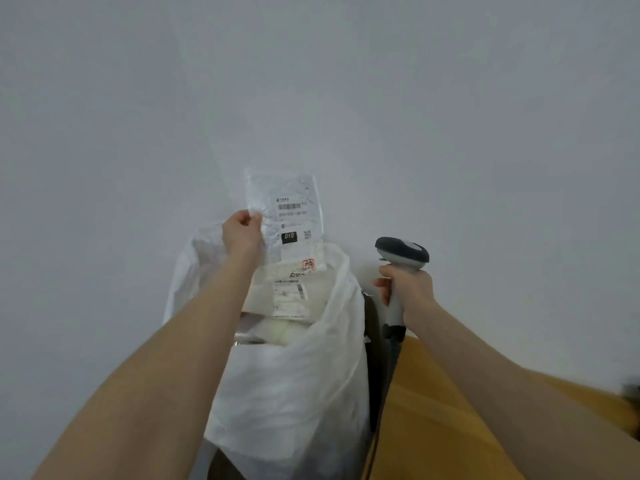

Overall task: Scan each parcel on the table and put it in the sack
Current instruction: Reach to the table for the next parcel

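Head view: the left hand (242, 233) pinched the side edge of a thin clear parcel (287, 216) with its thumb and curled fingers. The parcel hung upright, right over the open top of the white sack (294, 386), with its low end at the sack's mouth. Its label faced the camera. More parcels (291, 296) lay inside the sack. The right hand (408, 289) had its fingers wrapped tight round the handle of a grey scanner (403, 252), just beside the sack. A yellow table (433, 427) was under that arm.
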